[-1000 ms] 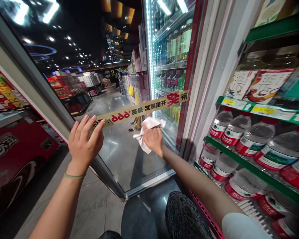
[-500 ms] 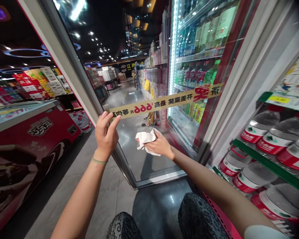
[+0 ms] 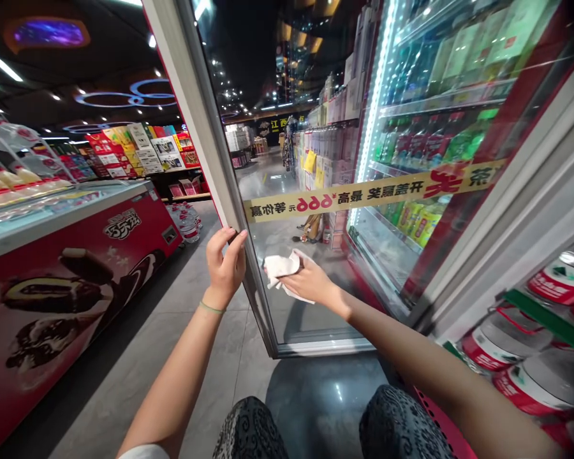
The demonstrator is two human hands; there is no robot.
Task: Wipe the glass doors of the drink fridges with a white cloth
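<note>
A glass door (image 3: 306,312) with a pale metal frame (image 3: 196,121) stands swung out in front of me. My left hand (image 3: 226,264) has its thumb and fingers bent around the outer edge of that frame, below the middle. In my right hand (image 3: 310,278) is a crumpled white cloth (image 3: 282,266), which lies close against the lower part of the pane; some of its folds are hidden by the fingers. Above both hands, a yellow strip (image 3: 363,196) with red and black lettering, seen mirrored, runs across the glass.
To the left is a red chest freezer (image 3: 90,255) with ice cream pictures. Drink bottles fill the lit cooler (image 3: 382,108) seen through the glass. Large water bottles (image 3: 536,382) line green-edged shelves at the right. My knees (image 3: 251,427) are below, over the grey floor (image 3: 210,357).
My view has turned left, so the door and freezer sit further right in the picture. My left hand has slid slightly down the frame from beside the strip. The cloth has stayed low near the glass.
</note>
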